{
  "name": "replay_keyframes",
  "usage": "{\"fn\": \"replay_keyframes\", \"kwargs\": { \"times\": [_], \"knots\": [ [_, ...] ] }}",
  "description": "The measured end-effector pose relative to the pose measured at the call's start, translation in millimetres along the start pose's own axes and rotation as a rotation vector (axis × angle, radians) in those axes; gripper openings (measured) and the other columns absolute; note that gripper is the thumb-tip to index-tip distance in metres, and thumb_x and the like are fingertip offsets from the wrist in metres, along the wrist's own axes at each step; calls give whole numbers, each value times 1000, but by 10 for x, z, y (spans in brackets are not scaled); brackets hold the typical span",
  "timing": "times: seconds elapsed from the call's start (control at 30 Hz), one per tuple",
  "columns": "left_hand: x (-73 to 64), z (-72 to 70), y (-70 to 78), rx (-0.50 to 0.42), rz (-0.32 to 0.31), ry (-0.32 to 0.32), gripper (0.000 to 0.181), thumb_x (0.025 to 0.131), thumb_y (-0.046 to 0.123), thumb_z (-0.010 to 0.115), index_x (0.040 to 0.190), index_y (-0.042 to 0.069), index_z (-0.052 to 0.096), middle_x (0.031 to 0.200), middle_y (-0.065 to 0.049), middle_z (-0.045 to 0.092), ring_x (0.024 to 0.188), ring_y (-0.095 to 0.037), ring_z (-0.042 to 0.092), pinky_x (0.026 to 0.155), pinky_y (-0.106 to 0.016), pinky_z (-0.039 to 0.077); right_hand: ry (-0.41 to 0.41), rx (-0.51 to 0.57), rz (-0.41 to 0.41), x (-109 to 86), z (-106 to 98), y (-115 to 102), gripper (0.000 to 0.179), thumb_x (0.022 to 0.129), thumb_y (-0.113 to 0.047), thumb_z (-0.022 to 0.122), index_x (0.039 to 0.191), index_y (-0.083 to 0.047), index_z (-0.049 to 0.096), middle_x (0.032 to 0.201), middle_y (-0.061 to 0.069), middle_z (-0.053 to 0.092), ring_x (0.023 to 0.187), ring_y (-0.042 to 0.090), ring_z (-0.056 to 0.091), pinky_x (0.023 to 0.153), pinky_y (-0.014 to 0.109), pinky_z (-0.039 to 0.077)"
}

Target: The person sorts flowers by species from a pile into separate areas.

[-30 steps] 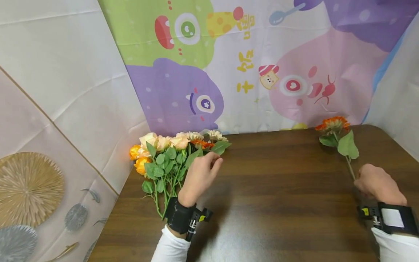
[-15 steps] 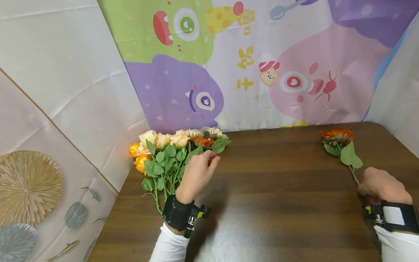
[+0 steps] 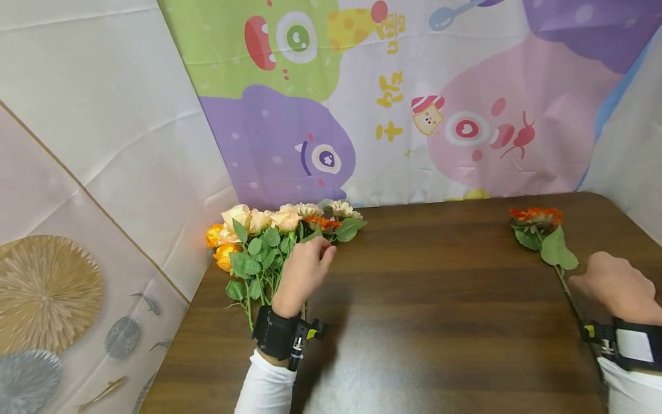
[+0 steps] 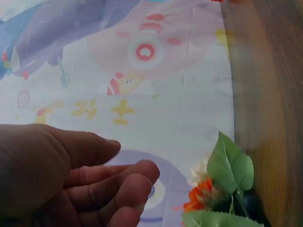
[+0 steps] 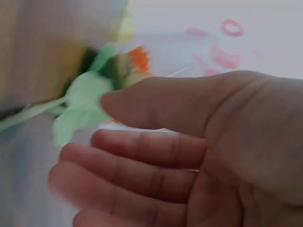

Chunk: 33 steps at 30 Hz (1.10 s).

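Observation:
A single orange flower (image 3: 537,217) with a long stem and green leaves lies on the brown table at the right. Just right of its stem is my right hand (image 3: 615,284), holding nothing; its fingers are loosely bent in the right wrist view, with the flower's pale green leaves (image 5: 87,97) beyond the thumb. My left hand (image 3: 301,273) hovers beside a bunch of flowers (image 3: 258,221) and hides some of the stems. Peach, yellow-orange, cream and orange blooms make up that bunch. In the left wrist view, the left fingers (image 4: 135,187) curve loosely, apart from the thumb, around nothing.
The wooden table (image 3: 424,299) reaches back to a cartoon-printed cloth (image 3: 393,172) hanging behind it. A pale patterned cloth (image 3: 134,172) closes off the left side, and a white cloth (image 3: 628,161) hangs on the right.
My right hand has let go of the orange flower's stem and moved off to the right. The flower has come down onto the table. My left hand has drifted slightly left.

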<state>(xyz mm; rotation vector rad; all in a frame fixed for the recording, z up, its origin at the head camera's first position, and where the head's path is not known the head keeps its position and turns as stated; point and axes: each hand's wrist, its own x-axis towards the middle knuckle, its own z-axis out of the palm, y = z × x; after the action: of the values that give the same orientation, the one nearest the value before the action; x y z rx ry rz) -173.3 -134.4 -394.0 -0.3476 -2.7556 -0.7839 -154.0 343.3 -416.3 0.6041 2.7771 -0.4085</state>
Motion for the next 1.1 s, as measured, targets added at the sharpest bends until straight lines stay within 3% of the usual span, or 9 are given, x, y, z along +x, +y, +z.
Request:
{"fn": "replay_keyframes", "kwargs": {
  "times": [0.13,0.27,0.37,0.53,0.7,0.87,1.1],
  "knots": [
    [-3,-5,-97,65,-66,22,17,100,15,58,92,5,69,67,-2,58,51,-13,47,45,-26,36,135,50,-205,-111,-28,-26,42,95,-22,55,55,-16,41,55,-2,37,53,20,42,48,34,31],
    [-19,31,-216,162,-140,36,30,98,9,56,69,9,51,56,0,39,45,-15,39,41,-27,27,164,49,-285,-207,-78,-129,41,97,-24,52,58,-16,43,56,-1,37,52,19,40,47,32,29],
    [-43,76,-314,221,-201,-7,37,95,4,56,62,12,41,53,-1,33,42,-16,36,40,-28,24,149,32,-332,-265,-117,-234,37,98,-26,51,63,-13,48,60,2,40,56,20,43,47,34,31],
    [-61,156,-455,295,-310,-138,31,93,3,58,62,6,53,54,-9,48,42,-23,48,40,-32,33,131,6,-402,-371,-130,-425,28,97,-28,55,82,-5,62,67,6,48,61,24,48,48,37,37],
    [-43,185,-539,324,-356,-126,18,93,2,57,77,-4,62,64,-19,58,52,-34,60,43,-41,47,137,-8,-455,-461,-107,-585,30,96,-29,59,95,1,67,73,10,60,63,24,55,49,40,42],
    [-40,155,-533,334,-387,-183,21,92,0,59,72,-1,64,65,-18,60,52,-32,59,43,-41,46,134,-12,-503,-511,-87,-674,35,95,-31,60,103,2,68,81,13,68,66,24,61,50,43,45],
    [-45,180,-498,349,-396,-244,16,91,-2,60,79,1,69,71,-20,65,56,-33,62,44,-39,44,115,-24,-518,-551,-53,-736,34,95,-30,62,104,2,69,79,9,68,64,20,59,50,42,46]
  ]
}}
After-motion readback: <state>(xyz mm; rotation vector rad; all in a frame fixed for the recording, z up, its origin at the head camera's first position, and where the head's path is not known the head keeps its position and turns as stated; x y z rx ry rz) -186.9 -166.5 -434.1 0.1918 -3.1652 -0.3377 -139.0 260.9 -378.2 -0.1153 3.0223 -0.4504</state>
